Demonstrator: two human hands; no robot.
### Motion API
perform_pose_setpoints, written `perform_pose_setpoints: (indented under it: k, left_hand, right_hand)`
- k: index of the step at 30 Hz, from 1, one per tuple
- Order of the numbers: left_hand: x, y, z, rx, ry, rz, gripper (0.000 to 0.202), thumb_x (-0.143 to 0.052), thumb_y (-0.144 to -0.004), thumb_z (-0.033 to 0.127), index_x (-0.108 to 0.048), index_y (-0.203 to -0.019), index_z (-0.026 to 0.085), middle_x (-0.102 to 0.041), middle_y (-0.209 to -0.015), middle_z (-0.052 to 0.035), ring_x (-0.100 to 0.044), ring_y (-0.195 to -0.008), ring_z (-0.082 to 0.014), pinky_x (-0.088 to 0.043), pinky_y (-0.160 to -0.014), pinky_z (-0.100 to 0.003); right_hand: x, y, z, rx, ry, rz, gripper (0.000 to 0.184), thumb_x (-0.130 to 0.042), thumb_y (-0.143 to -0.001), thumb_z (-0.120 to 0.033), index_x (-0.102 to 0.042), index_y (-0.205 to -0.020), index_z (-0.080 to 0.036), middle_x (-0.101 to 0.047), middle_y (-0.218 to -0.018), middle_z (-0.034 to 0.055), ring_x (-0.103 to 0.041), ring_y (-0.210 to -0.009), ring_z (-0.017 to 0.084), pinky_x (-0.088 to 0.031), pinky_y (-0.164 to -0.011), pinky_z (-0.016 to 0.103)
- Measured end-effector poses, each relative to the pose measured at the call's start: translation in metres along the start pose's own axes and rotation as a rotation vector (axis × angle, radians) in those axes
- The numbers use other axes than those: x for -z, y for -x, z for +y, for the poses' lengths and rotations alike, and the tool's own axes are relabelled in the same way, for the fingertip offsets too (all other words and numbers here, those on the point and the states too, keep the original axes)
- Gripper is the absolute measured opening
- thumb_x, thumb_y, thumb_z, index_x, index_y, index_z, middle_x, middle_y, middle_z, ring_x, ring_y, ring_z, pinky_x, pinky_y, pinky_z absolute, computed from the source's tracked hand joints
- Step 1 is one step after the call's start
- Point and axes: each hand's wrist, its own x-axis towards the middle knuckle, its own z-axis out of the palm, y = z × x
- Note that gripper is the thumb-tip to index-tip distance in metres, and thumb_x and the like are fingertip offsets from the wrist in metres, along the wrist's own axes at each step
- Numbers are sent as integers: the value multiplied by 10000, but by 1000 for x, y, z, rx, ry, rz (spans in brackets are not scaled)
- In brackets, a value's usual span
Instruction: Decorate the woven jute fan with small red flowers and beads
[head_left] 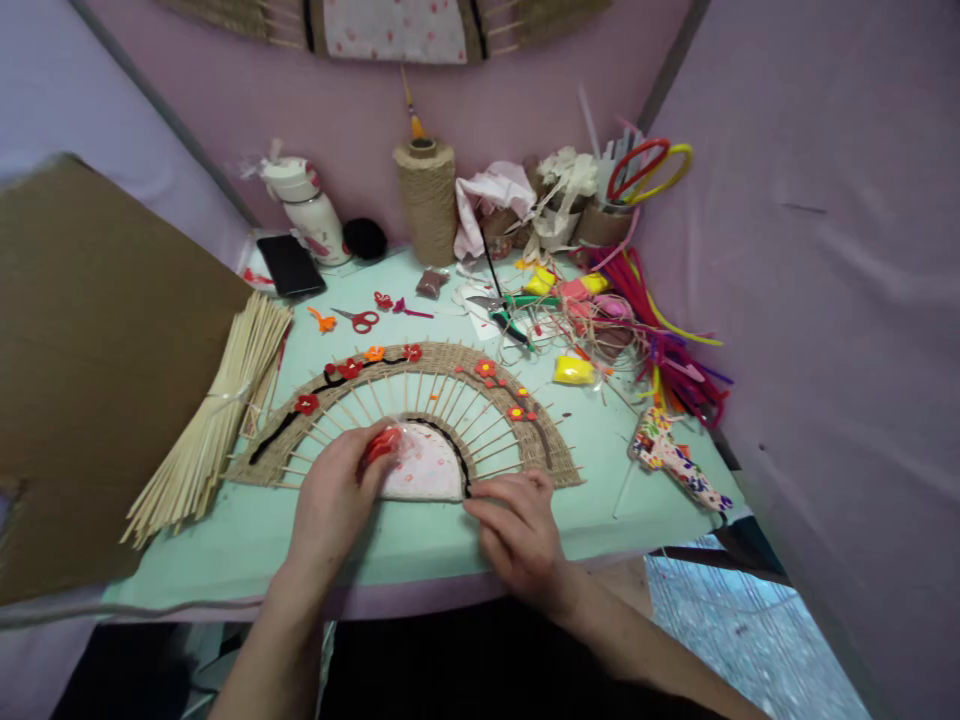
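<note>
Left hand (334, 495) clasps a red packet (381, 445) over the fan (420, 375) hub. Right hand (517, 525), just right of it, presses the base with bent fingers; grip unclear.

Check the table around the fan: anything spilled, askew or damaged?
Nothing looks damaged; the fan lies flat. The only mess is at the right rear, where pipe cleaners and loose straw strands sprawl in a tangle. A patterned tool lies close to the right edge of the table.
</note>
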Motion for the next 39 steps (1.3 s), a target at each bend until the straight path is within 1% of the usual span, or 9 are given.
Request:
perform_pose_setpoints:
  k: [3, 8, 11, 16, 24, 30, 34, 36, 39]
  left_hand:
    - [-6, 4, 5, -7, 181, 75, 300, -595, -871, 357, -677, -1112, 200, -714, -1125, -68, -655, -1032, -220, -499, -935, -339]
    - [-18, 9, 10, -13, 387, 77, 237, -665, -833, 295, -708, -1049, 209, -742, -1080, -51, -687, -985, -196, -538, -894, -315]
    - [-23, 11, 18, -100, 368, 56, 201, -666, -833, 240, -714, -1027, 209, -753, -1048, -41, -696, -976, -184, -544, -900, -299]
    - [-27, 13, 28, -279, 318, 8, 187, -625, -876, 216, -697, -1048, 201, -755, -1037, -49, -699, -975, -168, -549, -895, -273]
    - [-22, 11, 14, -378, 262, -18, 216, -629, -882, 220, -660, -1094, 198, -742, -1058, -57, -690, -994, -165, -536, -917, -265]
    - [-26, 12, 19, -447, 278, -7, 229, -603, -889, 184, -649, -1112, 203, -739, -1064, -55, -690, -997, -161, -537, -919, -260]
    - [-28, 13, 20, -443, 309, -28, 208, -587, -897, 191, -664, -1089, 213, -741, -1061, -43, -693, -987, -152, -538, -919, -251]
    - [-29, 13, 21, -408, 332, -14, 194, -588, -896, 190, -672, -1069, 216, -746, -1045, -37, -697, -971, -149, -542, -913, -249]
    - [-31, 13, 23, -365, 362, -20, 172, -598, -892, 195, -682, -1039, 222, -753, -1015, -27, -704, -947, -146, -551, -889, -243]
  right_hand:
    - [5, -15, 0, -64, -42, 31, 251, -551, -857, -63, -632, -1032, -222, -699, -971, 40, -652, -883, 171, -383, -855, 389]
    - [12, -44, -2, -162, -73, 64, 182, -602, -873, -140, -634, -1031, -225, -700, -939, 38, -655, -869, 181, -435, -817, 374]
    - [12, -51, -3, -233, -112, -8, 123, -591, -898, -190, -636, -1011, -206, -699, -893, 39, -648, -849, 179, -467, -786, 353]
    - [10, -47, -4, -515, -328, -113, 120, -619, -875, -210, -626, -994, -192, -675, -823, 9, -633, -730, 127, -508, -689, 260]
    - [12, -51, -2, -695, -496, -169, 157, -642, -828, -171, -626, -979, -211, -679, -830, -10, -626, -745, 105, -514, -728, 233]
    - [11, -50, -8, -851, -649, -208, 143, -668, -821, -243, -619, -950, -209, -655, -804, -11, -616, -741, 108, -498, -712, 239]
    - [13, -42, -8, -853, -646, -120, 175, -643, -827, -200, -548, -971, -230, -610, -740, -44, -578, -674, 99, -468, -657, 229]
    - [16, -39, -6, -765, -558, -74, 133, -615, -841, -166, -545, -931, -235, -585, -747, -44, -557, -680, 98, -456, -653, 225]
    - [24, -39, -4, -568, -404, -135, 124, -557, -883, -125, -624, -850, -224, -584, -763, -21, -562, -733, 106, -456, -689, 235]
